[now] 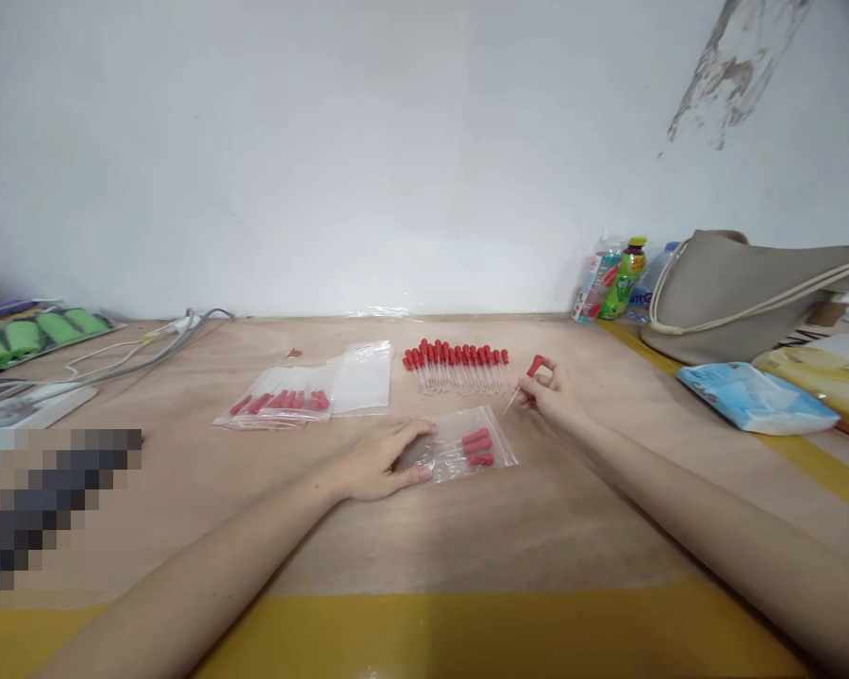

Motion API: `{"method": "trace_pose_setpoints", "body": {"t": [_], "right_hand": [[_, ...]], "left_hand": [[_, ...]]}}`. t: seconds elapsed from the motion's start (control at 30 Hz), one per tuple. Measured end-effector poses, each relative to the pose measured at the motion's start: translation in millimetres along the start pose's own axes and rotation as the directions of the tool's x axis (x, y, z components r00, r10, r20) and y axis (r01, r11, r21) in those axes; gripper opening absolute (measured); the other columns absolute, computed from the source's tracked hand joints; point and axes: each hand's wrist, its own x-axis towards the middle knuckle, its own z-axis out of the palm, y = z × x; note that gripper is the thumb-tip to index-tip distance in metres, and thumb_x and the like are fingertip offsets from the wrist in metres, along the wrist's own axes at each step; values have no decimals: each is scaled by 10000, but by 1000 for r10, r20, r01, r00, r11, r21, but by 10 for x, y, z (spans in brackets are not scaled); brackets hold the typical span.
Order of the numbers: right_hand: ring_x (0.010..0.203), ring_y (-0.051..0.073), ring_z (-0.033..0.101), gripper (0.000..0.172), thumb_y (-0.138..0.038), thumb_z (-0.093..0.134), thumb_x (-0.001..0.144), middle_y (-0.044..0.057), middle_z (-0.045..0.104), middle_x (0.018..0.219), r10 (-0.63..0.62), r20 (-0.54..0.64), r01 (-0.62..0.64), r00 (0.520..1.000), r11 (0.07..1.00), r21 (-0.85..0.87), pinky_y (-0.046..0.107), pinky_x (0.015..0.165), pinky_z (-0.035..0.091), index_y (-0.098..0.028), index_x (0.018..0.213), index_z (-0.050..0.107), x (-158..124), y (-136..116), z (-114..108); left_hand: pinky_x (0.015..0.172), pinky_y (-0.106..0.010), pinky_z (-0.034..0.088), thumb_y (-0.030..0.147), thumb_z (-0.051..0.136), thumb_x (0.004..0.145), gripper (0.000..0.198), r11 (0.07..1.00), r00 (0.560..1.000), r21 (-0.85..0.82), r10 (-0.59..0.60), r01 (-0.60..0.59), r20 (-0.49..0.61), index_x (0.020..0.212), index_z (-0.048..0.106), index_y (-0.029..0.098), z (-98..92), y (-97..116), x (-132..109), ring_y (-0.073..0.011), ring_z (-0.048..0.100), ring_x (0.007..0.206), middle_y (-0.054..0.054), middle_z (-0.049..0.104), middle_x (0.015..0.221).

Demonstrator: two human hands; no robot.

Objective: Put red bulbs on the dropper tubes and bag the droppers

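My left hand (380,464) is on the left end of a clear zip-lock bag (444,462), with thumb and fingers at its two edges. Inside that bag lie a few droppers with red bulbs (477,441), their bulbs toward the right end. Just beyond the bag's right end, my right hand (548,391) pinches a single dropper (536,365), its red bulb up and its thin clear tip pointing down toward the bag. Behind the bag, a row of red-bulbed droppers (459,356) lies side by side, tips toward me.
At left lie filled zip-lock bags of droppers (273,401) and a flat clear bag (362,379). Cables (148,341) and green rolls (24,339) are far left. Bottles (624,278), a grey bag (736,292) and a blue packet (757,396) stand right. A wall (290,189) closes the back.
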Motion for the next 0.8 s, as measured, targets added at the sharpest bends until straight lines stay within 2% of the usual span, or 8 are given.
{"method": "trace_pose_setpoints", "body": {"t": [0.1, 0.3, 0.47, 0.63, 0.7, 0.8], "right_hand": [[472, 103, 550, 597, -301, 621, 624, -101, 502, 602, -12, 12, 12, 1000, 998, 66, 219, 466, 479, -245, 1057, 213, -186, 25, 45], [515, 121, 595, 394, -283, 567, 694, -82, 526, 603, 89, 52, -97, 995, 978, 182, 276, 552, 529, -248, 905, 235, -353, 23, 178], [509, 127, 590, 348, -276, 564, 713, -80, 524, 599, 101, 124, -123, 987, 975, 186, 280, 521, 523, -250, 889, 264, -464, 33, 170], [576, 138, 621, 309, -258, 592, 692, -54, 571, 640, 147, 99, -170, 984, 945, 280, 311, 602, 531, -236, 848, 326, -471, 16, 141], [594, 125, 617, 262, -255, 615, 674, -34, 590, 668, 183, 142, -215, 973, 944, 251, 290, 619, 521, -215, 804, 391, -441, 16, 119], [534, 80, 559, 214, -267, 675, 624, -26, 597, 649, 163, 255, -179, 953, 983, 41, 222, 550, 477, -172, 746, 527, -389, 28, 62]], "left_hand": [[959, -384, 360, 466, 458, 833, 536, 1000, 1000, 5, -9, 9, 9, 1293, 312, 233, -10, 2, -1, -234, 442, 1155, -86, 458, 1281], [963, -382, 360, 472, 460, 831, 551, 1000, 1000, 11, -21, 21, 11, 1300, 308, 227, -6, -5, -11, -234, 439, 1159, -86, 451, 1289], [971, -385, 356, 463, 457, 835, 551, 1000, 1000, 2, -17, 17, 9, 1306, 303, 224, -3, -6, -15, -232, 437, 1164, -88, 442, 1300], [964, -389, 363, 485, 457, 828, 569, 999, 999, 6, -35, 34, 18, 1312, 302, 227, -18, 11, -13, -237, 436, 1163, -86, 441, 1300], [962, -393, 364, 493, 457, 825, 575, 999, 999, 11, -33, 32, 15, 1312, 305, 228, -22, 16, -11, -241, 439, 1159, -87, 446, 1295], [964, -392, 363, 494, 459, 824, 574, 999, 999, 15, -31, 30, 14, 1309, 307, 229, -21, 15, -8, -238, 442, 1156, -86, 450, 1291]]}}
